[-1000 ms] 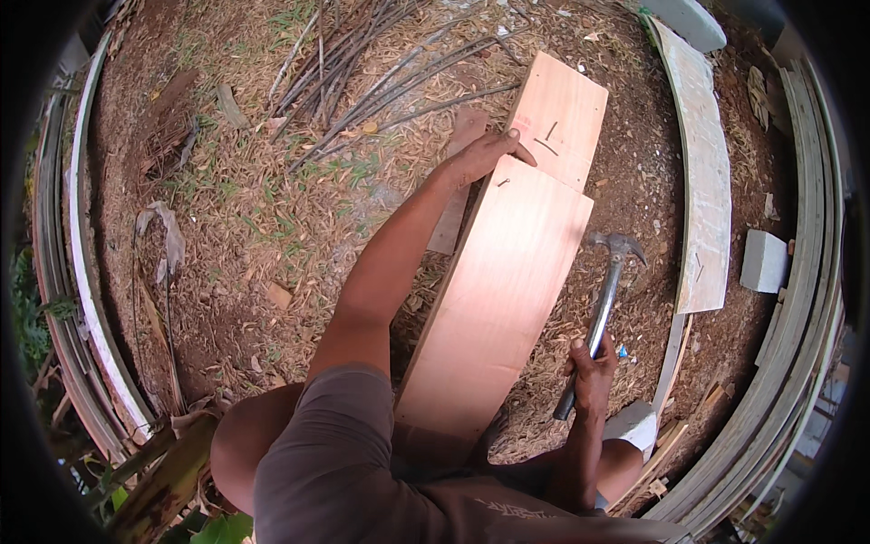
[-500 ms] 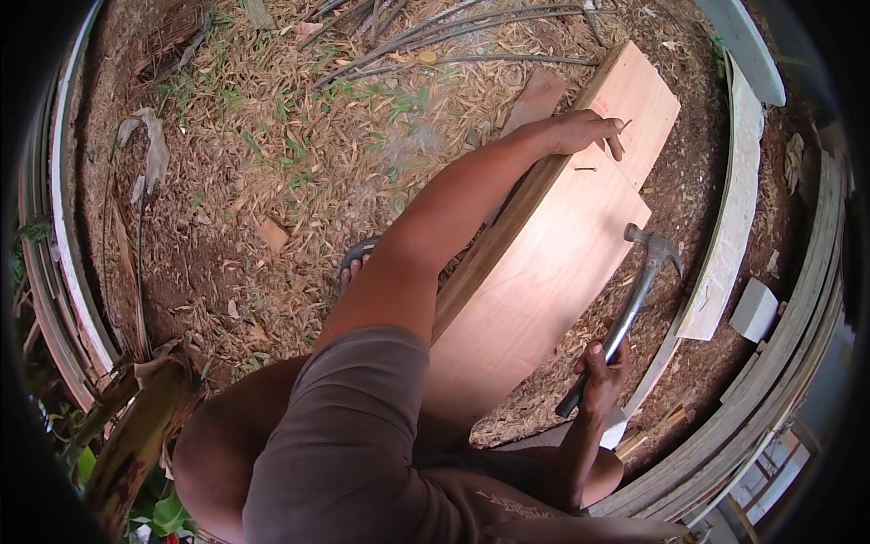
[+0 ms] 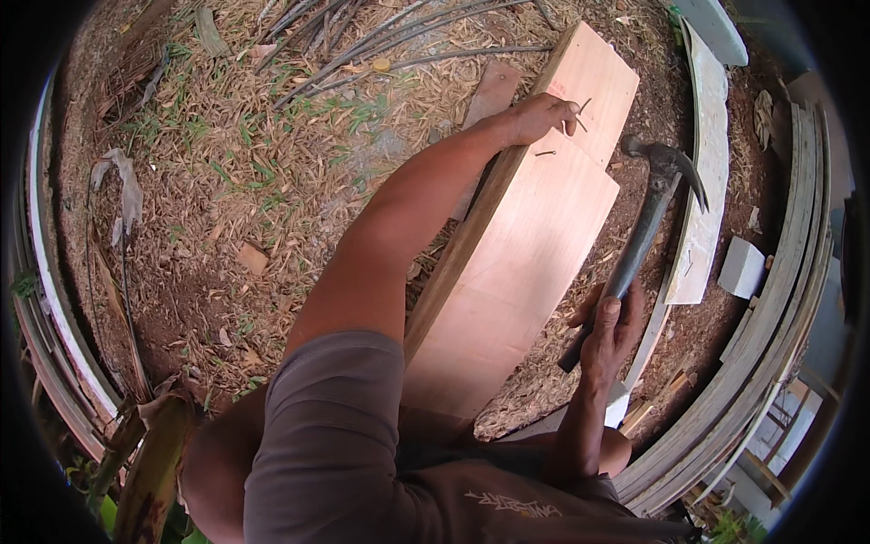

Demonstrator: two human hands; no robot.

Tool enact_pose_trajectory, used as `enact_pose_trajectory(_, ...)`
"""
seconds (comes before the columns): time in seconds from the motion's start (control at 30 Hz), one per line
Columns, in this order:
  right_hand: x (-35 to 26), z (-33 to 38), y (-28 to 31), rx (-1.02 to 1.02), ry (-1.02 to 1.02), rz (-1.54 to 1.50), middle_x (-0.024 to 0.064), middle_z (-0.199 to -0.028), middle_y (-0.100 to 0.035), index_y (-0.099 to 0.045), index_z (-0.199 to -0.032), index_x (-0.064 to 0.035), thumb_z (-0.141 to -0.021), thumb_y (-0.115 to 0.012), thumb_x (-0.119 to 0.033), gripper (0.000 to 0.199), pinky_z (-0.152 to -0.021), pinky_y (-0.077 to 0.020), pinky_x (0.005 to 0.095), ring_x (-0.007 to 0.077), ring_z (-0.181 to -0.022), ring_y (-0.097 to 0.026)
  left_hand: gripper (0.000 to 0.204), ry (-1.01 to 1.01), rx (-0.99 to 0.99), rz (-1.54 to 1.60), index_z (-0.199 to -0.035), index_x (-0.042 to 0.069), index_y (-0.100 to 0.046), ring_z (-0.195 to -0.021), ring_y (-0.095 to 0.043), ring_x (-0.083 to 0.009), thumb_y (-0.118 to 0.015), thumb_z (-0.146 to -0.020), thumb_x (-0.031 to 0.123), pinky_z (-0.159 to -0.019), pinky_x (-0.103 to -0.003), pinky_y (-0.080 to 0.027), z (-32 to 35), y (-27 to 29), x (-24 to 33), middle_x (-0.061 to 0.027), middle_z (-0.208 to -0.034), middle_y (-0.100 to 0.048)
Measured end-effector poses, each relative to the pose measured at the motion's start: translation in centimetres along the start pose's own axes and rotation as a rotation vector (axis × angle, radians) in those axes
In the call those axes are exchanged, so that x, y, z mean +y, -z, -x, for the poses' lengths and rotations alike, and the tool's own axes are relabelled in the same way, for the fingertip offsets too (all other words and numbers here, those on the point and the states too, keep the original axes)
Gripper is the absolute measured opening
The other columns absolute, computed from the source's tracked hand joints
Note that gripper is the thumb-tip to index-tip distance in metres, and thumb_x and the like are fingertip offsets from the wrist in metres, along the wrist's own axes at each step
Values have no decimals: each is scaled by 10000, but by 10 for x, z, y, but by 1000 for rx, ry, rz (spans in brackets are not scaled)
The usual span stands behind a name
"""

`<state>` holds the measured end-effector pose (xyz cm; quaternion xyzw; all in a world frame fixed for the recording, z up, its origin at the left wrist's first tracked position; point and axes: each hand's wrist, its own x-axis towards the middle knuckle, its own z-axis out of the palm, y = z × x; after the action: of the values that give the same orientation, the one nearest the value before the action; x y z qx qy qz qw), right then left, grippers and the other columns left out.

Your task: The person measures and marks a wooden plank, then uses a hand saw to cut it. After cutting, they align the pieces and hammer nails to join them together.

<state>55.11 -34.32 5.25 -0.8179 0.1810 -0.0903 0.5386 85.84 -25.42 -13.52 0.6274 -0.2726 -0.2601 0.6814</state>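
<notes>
My left hand [image 3: 542, 120] reaches across to the joint of two pale wooden boards, its fingers closed on a thin nail [image 3: 584, 107] that stands up by the fingertips. Another nail [image 3: 546, 153] sticks out at a slant from the end of the near board [image 3: 507, 263]. Beyond the joint lies the far board [image 3: 598, 77]. On the right, my right hand [image 3: 612, 331] is wrapped round the handle of a claw hammer [image 3: 638, 231]. The hammer is held up beside the boards, its metal head apart from both nails.
Long dark rods [image 3: 390, 45] lie on the dry, leaf-covered ground at the far side. A dusty plank [image 3: 705, 172] and stacked weathered boards [image 3: 779, 299] run along the right. A white block [image 3: 742, 268] sits between them. A reddish-brown board piece [image 3: 489, 95] lies left of the joint.
My right hand has lifted the hammer, and its head looks larger and closer. My left hand stays at the joint with the nail. The whole view has shifted slightly.
</notes>
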Motion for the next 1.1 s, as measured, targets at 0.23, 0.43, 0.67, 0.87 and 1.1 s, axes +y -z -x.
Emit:
enact_pose_trajectory(0.23,0,-11,-16,-108,-35,459,136,-864,-618,-435,-1531,2,-1081,-523,-418,622,-661,-510,345,185,-722,-609,499,-23,6,130,-928,28,-680,-952,-637,-237,-444,-1089,438,-961,-374,-482,2,0,1,-78,-947,-665)
enact_pose_trajectory(0.43,-23,-8,-3,0,103,95,28,-755,-535,-424,-1496,92,-1084,-512,-438,678,-498,-415,252,80,-573,-503,492,-24,72,104,-953,48,-690,-924,-644,-199,-427,-1090,441,-883,-337,-491,5,-2,2,-84,-898,-672)
enact_pose_trajectory(0.67,-1,-18,-13,-82,143,445,70,-835,-597,-427,-1540,-6,-1073,-553,-395,621,-561,-473,262,112,-654,-593,515,53,55,97,-931,38,-682,-875,-630,-168,-407,-1096,441,-821,-303,-498,0,0,1,-87,-913,-692)
enact_pose_trajectory(0.87,-17,-8,4,43,43,-15,44,-758,-565,-469,-1461,82,-1070,-536,-455,668,-497,-431,257,97,-556,-525,484,6,66,124,-934,48,-674,-830,-626,-171,-432,-1088,438,-801,-297,-503,2,-1,-9,-81,-878,-667)
enact_pose_trajectory(1.1,-14,-23,-23,-163,-39,335,187,-872,-697,-503,-1429,-9,-1059,-568,-434,567,-664,-543,310,204,-748,-717,459,51,38,144,-950,64,-665,-816,-611,-158,-444,-1082,444,-797,-308,-491,2,2,-3,-84,-903,-662)
